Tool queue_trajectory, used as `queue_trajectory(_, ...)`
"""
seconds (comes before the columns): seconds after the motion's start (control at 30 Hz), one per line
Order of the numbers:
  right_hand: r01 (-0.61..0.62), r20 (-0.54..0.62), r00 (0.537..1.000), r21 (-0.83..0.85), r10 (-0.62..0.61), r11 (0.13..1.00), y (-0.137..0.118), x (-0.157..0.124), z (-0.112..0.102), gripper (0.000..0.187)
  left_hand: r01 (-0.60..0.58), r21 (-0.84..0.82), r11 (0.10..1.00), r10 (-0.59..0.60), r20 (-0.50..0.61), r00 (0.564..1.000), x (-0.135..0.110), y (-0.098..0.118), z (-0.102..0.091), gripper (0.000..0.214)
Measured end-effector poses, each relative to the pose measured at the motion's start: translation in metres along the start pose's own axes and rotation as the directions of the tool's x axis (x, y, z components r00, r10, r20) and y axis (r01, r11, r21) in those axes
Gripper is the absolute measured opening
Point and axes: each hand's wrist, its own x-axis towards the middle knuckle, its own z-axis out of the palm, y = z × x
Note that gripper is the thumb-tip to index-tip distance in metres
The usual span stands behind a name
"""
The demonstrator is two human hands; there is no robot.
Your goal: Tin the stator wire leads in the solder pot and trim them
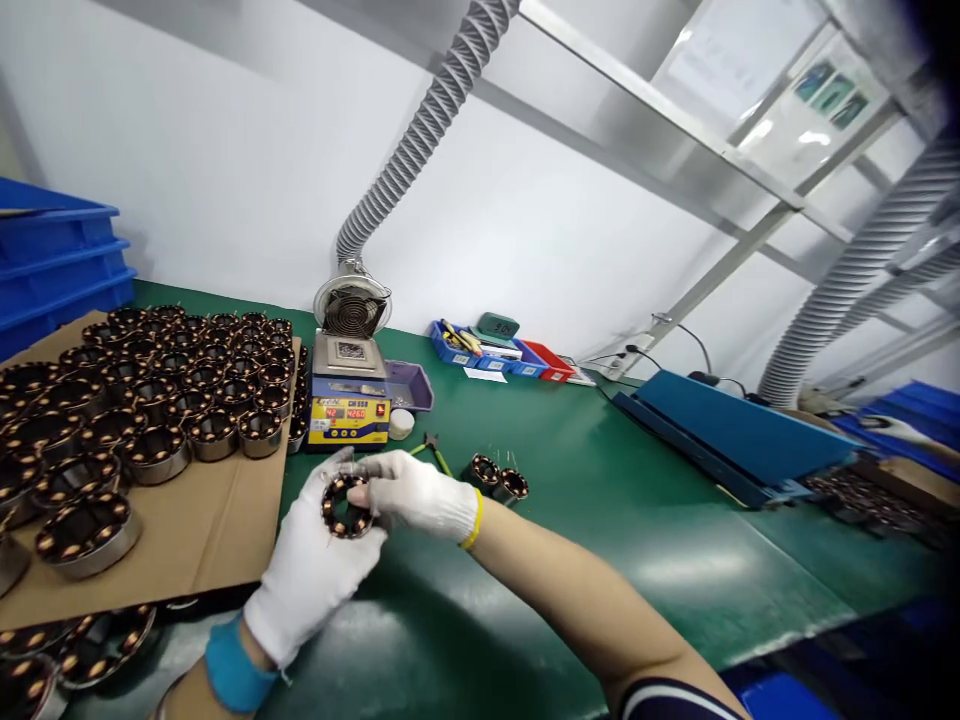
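Note:
Both my hands wear white gloves and meet over the green mat. My left hand (pixel 304 575) cups a round stator ring with copper windings (pixel 346 506) from below, fingers wrapped round it. My right hand (pixel 420 495) pinches the ring's right edge with closed fingers. Thin wire leads stick out of the ring. Two more wound stators (pixel 499 477) lie on the mat just right of my hands, beside green-handled cutters (pixel 435 450).
A cardboard sheet (pixel 202 530) at left carries several rows of wound stators (pixel 172 385). Behind my hands stands a solder pot with a yellow display (pixel 349 405) under a fume hose (pixel 420 140). Blue crates (pixel 56 260) sit far left, small parts bins (pixel 499 355) at the back, a blue tray (pixel 742 435) at right.

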Motion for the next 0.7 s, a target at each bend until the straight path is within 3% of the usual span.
queue_trajectory(0.07, 0.022, -0.184, 0.981, -0.215, -0.063, 0.976, -0.018, 0.009, -0.016, 0.044, -0.090, 0.383, 0.919, 0.147, -0.123, 0.981, 0.007, -0.003, -0.009, 0.074)
queue_trajectory(0.13, 0.016, -0.413, 0.881, -0.461, -0.230, 0.887, -0.040, 0.025, -0.039, 0.049, -0.088, 0.765, 0.638, 0.341, -0.178, 0.923, 0.017, -0.003, -0.027, 0.071)
queue_trajectory(0.2, -0.028, -0.521, 0.741, -0.655, -0.424, 0.755, -0.063, 0.049, -0.065, 0.051, 0.004, 0.933, 0.359, 0.398, -0.157, 0.904, 0.027, -0.002, -0.048, 0.066)
queue_trajectory(0.27, -0.072, -0.522, 0.666, -0.757, -0.534, 0.650, -0.080, 0.077, -0.089, 0.048, 0.094, 0.974, 0.205, 0.348, -0.163, 0.923, 0.035, -0.002, -0.067, 0.062)
queue_trajectory(0.33, -0.104, -0.507, 0.654, -0.795, -0.561, 0.597, -0.089, 0.104, -0.107, 0.046, 0.124, 0.981, 0.148, 0.315, -0.165, 0.935, 0.039, -0.005, -0.077, 0.061)
queue_trajectory(0.47, -0.191, -0.518, 0.655, -0.818, -0.550, 0.543, -0.088, 0.143, -0.120, 0.055, 0.091, 0.984, 0.156, 0.363, -0.143, 0.921, 0.040, -0.015, -0.074, 0.060)
queue_trajectory(0.7, -0.275, -0.529, 0.687, -0.824, -0.498, 0.496, -0.080, 0.158, -0.120, 0.049, -0.014, 0.993, 0.120, 0.406, -0.036, 0.913, 0.039, -0.025, -0.061, 0.057)
